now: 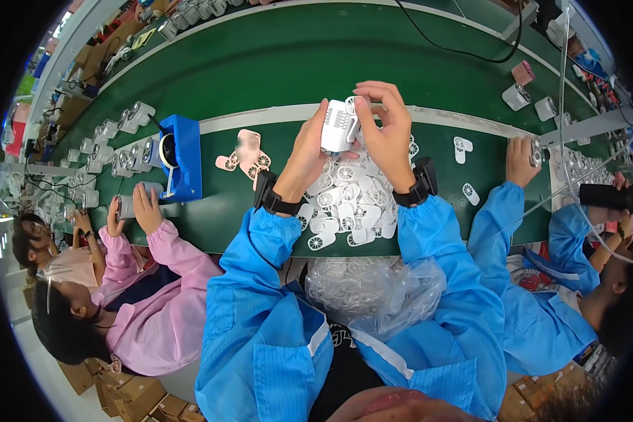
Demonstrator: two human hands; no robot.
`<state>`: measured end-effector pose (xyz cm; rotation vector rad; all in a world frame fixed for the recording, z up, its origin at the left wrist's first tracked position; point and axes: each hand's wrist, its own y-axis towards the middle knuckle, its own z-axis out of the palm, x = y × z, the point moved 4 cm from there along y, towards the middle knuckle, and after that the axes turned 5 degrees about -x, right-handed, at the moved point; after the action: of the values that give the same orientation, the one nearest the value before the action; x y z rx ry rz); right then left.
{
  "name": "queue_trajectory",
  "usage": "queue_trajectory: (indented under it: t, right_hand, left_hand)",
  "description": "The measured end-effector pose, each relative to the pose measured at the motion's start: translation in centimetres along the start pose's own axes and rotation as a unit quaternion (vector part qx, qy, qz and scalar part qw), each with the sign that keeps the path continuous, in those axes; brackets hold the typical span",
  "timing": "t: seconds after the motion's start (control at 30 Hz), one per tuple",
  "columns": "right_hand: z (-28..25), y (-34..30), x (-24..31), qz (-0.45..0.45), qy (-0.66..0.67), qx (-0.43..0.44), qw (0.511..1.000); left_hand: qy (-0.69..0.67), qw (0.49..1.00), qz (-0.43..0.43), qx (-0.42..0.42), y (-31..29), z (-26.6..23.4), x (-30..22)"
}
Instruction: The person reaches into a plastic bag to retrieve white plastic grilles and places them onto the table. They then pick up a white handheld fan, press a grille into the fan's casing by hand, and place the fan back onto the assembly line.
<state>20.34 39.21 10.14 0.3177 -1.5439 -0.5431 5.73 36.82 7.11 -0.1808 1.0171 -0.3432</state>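
My left hand (301, 156) is closed around a white boxy device (336, 126) with rows of dark slots on its upper face. At the device's right edge, my right hand (389, 138) pinches a small white plastic piece (352, 105) with a round spoked opening, thumb pressed on it. The piece lies against the device; whether it is fastened there I cannot tell. Under and in front of both hands spreads a heap of similar white spoked pieces (346, 205) on the green table (221, 225). Black bands circle both my wrists.
Pink spoked pieces (250, 153) lie left of the heap, near a blue holder (184, 158). Two white pieces (461, 149) (470, 193) lie to the right. Co-workers in a pink sleeve (172, 257) and a blue sleeve (496, 225) handle devices alongside. A clear plastic bag (373, 288) rests at my lap.
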Motion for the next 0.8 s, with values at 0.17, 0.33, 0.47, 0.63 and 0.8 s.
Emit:
queue_trajectory:
  t: [0.17, 0.33, 0.47, 0.63, 0.8]
  right_hand:
    - [-1.1, 0.2, -0.9, -0.026, -0.06, -0.015, 0.998]
    - [-2.3, 0.9, -2.3, -0.01, -0.033, 0.089, 0.995]
    - [-2.9, 1.3, -1.5, -0.007, -0.024, 0.168, 0.985]
    - [-3.3, 0.6, -1.2, 0.028, 0.021, 0.167, 0.985]
    - [-3.3, 0.7, 0.6, -0.028, -0.015, 0.125, 0.992]
  left_hand:
    - [0.034, 0.998, 0.054, 0.002, 1.5, 0.3, 1.7]
    - [0.058, 0.995, 0.068, 0.052, 1.0, 0.8, 1.1]
    - [0.186, 0.976, 0.105, 0.049, 1.5, -0.5, 0.9]
    - [0.229, 0.958, 0.173, 0.001, 0.2, -0.9, 0.4]
    - [0.31, 0.897, 0.312, 0.034, -0.1, -1.7, -0.8]
